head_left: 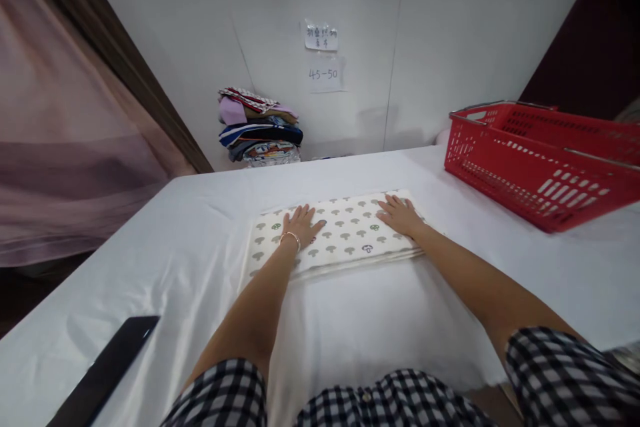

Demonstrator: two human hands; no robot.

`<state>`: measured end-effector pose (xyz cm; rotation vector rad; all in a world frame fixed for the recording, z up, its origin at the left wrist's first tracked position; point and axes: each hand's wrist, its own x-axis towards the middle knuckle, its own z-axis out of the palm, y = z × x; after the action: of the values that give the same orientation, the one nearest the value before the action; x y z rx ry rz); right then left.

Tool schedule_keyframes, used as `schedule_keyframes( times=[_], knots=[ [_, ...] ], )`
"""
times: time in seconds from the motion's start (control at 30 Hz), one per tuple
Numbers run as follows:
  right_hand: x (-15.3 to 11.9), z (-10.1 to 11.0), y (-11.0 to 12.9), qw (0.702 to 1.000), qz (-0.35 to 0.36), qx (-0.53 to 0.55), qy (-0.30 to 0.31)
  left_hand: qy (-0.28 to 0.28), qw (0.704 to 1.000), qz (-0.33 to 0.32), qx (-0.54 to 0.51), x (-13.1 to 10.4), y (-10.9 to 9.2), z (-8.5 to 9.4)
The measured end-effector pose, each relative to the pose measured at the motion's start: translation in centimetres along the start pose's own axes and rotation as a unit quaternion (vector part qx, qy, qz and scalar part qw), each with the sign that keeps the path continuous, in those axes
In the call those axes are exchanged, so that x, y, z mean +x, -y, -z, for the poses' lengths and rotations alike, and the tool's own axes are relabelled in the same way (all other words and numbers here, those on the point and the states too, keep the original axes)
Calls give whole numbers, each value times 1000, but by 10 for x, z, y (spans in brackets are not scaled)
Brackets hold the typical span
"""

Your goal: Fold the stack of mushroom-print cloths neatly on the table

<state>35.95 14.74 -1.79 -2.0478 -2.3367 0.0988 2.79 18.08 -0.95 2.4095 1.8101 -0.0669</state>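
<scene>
A folded mushroom-print cloth is being touched on the white-covered counter by the left hand near its left end and the right hand near its right, both being held flat, fingers spread. Its long axis is being held crosswise, the right end being angled slightly away.

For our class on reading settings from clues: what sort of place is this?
Probably an indoor workspace for handling cloth: a folded mushroom-print cloth lies on a white-covered table, a stack of fabrics sits near the wall, and paper signs are stuck to that wall.
</scene>
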Motion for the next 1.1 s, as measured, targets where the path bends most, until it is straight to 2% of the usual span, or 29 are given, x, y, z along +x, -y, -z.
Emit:
schedule_keyframes(
  times=[0.13, 0.23, 0.4, 0.5, 0.67, 0.77, 0.87, 1.0, 1.1],
  knots=[
    [-1, 2, 2, 1000, 0, 12, -16, -23, 1000, -1, 17, -7, -6, 5],
    [-5, 3, 3, 999, 9, 22, -44, -42, 998, 14, 35, -25, -4, 7],
    [-8, 8, 3, 999, 9, 37, -36, -45, 997, 25, 49, -70, 20, 5],
    [-5, 15, 6, 999, -3, 39, -13, -47, 997, 43, 32, -87, 32, 1],
    [-13, 13, 22, 999, -8, 42, 12, -24, 998, 65, -11, -92, 29, -4],
    [-25, -1, 28, 999, 17, 22, -35, -17, 997, 64, -29, -92, 25, -5],
    [-28, -10, 29, 999, 12, 21, -46, -20, 997, 60, -37, -92, 23, -4],
    [-29, -2, 25, 999, 7, 32, -12, 13, 997, 58, -53, -97, 26, 2],
    [-41, 4, 14, 1000, 2, 1, -10, 9, 997, 60, -46, -110, 36, 2]
  ],
)
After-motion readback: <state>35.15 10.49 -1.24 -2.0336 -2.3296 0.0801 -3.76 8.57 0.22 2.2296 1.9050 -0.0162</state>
